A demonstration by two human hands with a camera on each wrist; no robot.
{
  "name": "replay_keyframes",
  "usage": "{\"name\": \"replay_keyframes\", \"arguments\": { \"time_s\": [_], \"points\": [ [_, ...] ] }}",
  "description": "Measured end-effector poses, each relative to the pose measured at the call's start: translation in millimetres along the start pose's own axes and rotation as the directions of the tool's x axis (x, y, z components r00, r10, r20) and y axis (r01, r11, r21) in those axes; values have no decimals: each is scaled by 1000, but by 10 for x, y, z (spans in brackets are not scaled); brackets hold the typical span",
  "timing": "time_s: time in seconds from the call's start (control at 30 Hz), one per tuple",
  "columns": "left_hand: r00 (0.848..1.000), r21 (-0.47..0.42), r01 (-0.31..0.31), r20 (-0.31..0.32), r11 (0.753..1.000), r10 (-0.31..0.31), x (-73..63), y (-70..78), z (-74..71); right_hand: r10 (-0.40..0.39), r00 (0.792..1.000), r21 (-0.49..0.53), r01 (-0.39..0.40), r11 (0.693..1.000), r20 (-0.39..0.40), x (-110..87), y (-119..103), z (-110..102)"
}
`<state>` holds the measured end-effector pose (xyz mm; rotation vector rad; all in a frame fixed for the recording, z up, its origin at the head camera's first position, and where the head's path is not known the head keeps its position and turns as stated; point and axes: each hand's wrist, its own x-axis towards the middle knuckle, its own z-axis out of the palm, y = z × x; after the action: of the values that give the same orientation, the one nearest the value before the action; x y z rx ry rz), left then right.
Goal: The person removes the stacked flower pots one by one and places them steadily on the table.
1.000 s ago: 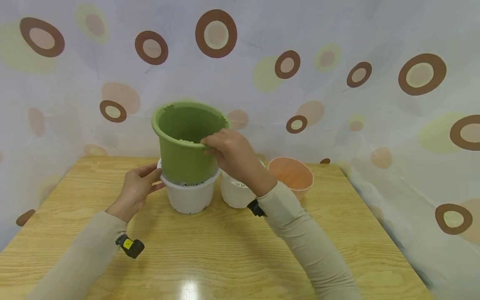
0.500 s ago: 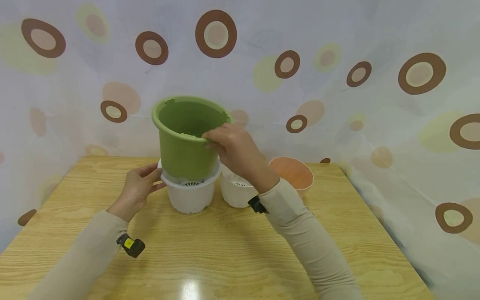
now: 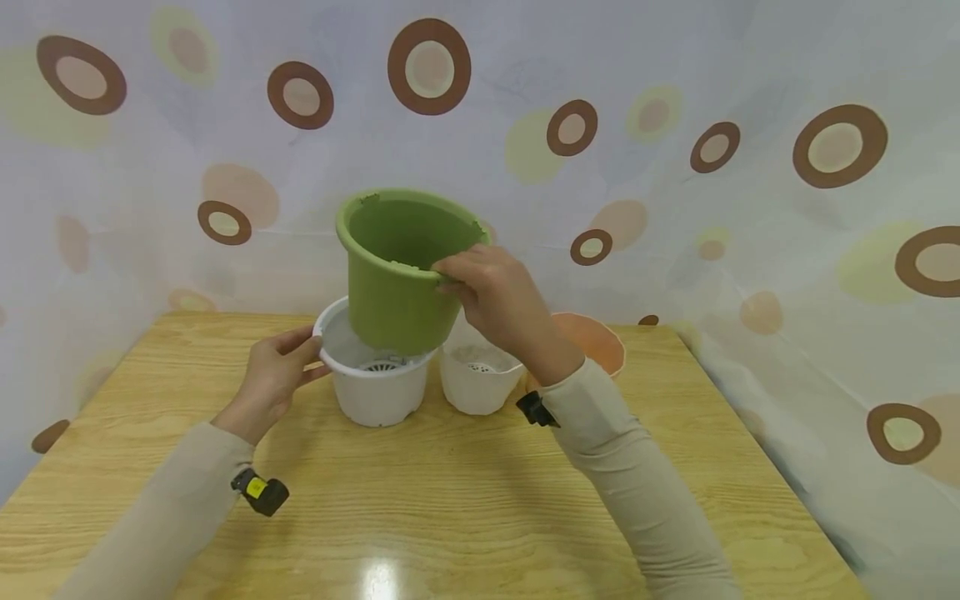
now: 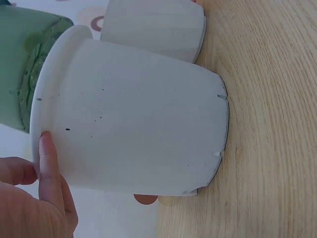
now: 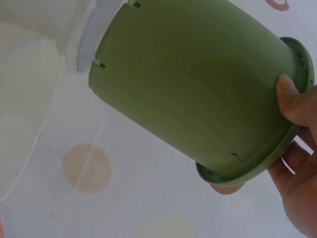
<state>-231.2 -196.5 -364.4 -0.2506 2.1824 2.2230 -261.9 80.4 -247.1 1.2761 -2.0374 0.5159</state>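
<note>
A green plant pot (image 3: 401, 304) hangs slightly tilted, its base above the right part of a white plant pot (image 3: 378, 398). My right hand (image 3: 498, 296) pinches the green pot by its near right rim, thumb on the outer wall in the right wrist view. Slots show at the base edge of the green pot (image 5: 188, 84) there. With my left hand (image 3: 273, 375) I pinch the left rim of the white pot, which stands upright on the table. In the left wrist view a fingertip lies under the rim of the white pot (image 4: 133, 119).
Right of the white pot stands a smaller white pot (image 3: 476, 392) with a holed bottom. Beyond it an orange pot (image 3: 600, 342) is partly hidden by my right forearm. The wooden table (image 3: 420, 517) ends at a patterned sheet (image 3: 480, 150) behind.
The green pot has risen out of the white pot and shifted right with my right hand, baring the white pot's slotted bottom. My left hand has stayed on the rim.
</note>
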Motion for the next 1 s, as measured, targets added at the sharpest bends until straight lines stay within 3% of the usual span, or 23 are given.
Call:
{"name": "replay_keyframes", "arguments": {
  "time_s": [0.57,1.0],
  "points": [
    [1000,14,14,-25,1000,-13,-16,3,21,36,999,-36,-36,999,-17,-233,179,-246],
    [999,-1,29,-42,1000,-29,-25,12,30,133,991,-86,-133,987,0,-468,362,-486]
  ]
}}
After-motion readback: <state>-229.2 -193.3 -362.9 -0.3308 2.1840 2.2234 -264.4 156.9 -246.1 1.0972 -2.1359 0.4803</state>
